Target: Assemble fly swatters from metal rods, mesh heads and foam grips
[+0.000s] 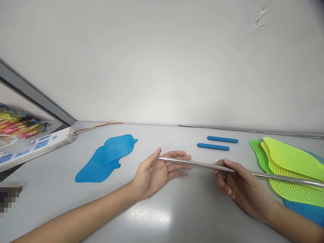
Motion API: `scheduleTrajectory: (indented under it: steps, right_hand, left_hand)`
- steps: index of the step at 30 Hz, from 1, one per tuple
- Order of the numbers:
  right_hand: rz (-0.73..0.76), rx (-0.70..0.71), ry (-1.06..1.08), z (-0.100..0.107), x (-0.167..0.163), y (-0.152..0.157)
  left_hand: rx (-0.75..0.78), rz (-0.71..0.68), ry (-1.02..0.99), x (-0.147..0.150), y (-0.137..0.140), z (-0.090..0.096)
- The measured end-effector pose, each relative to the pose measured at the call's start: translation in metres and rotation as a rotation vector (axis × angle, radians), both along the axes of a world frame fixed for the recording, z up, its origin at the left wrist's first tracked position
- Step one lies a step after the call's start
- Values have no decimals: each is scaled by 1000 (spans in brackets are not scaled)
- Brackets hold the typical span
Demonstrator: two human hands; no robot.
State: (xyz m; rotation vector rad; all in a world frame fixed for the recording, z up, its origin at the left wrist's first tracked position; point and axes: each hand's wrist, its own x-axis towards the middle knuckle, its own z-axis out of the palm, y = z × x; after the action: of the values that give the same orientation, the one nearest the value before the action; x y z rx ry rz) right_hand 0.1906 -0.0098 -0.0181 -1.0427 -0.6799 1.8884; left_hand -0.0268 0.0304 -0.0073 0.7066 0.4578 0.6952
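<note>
A thin silver telescopic metal rod (199, 164) runs slantwise above the table and leaves the view at the right. My right hand (243, 185) pinches it between thumb and fingers partway along. At its thin left end, my left hand (157, 173) is palm up with fingers stretched out, and the tip lies by the thumb and palm without being gripped. Left of that hand lie two overlapping blue fly swatter heads (118, 148), each with a short socket. Behind the rod, two blue handle sleeves (213, 146) rest side by side.
Yellow-green perforated swatter heads (291, 158) are piled at the right, with blue ones beneath. Another metal rod (217, 128) lies along the wall (162, 67). A white power strip (43, 145) with a red-yellow cable (98, 126) and colourful packages (17, 121) are at the left.
</note>
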Motion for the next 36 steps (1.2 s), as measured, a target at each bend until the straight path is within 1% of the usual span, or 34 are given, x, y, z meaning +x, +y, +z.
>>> scheduleTrajectory:
  steps: [4, 7, 8, 10, 12, 14, 16, 18, 20, 23, 30, 33, 36]
  right_hand:
    - [-6, 9, -17, 1, -2, 0]
    - [-9, 17, -32, 1, -2, 1]
    - [-8, 17, -27, 1, -2, 1]
    - [-5, 13, -10, 0, -2, 1]
    - [-3, 10, 3, 0, -1, 1]
    - [-3, 13, 11, 0, -1, 0]
    - [-3, 19, 26, 0, 0, -1]
    - [-6, 22, 43, 0, 0, 0]
    - [-15, 18, 46, 0, 0, 0]
    - [-24, 10, 34, 1, 0, 1]
    - [-4, 3, 80, -2, 3, -2]
    - [57, 27, 85, -3, 3, -2]
    - [145, 62, 51, -3, 3, -3]
  left_hand:
    - [-41, 24, 7, 1, 3, 1]
    - [4, 42, 45, 2, 3, -2]
    - [51, 62, 75, 2, 2, -3]
    - [222, 128, 191, 2, -4, -4]
    - [469, 195, 398, 2, -13, -4]
    - [680, 191, 643, 1, -21, -1]
    - [795, 173, 806, -1, -26, 2]
    - [839, 199, 873, -1, -28, 4]
    - [844, 229, 883, 0, -27, 3]
    - [842, 229, 872, 1, -26, 1]
    - [929, 230, 907, 0, -27, 4]
    - [959, 149, 851, -2, -26, 6]
    - [1031, 67, 746, -3, -25, 4]
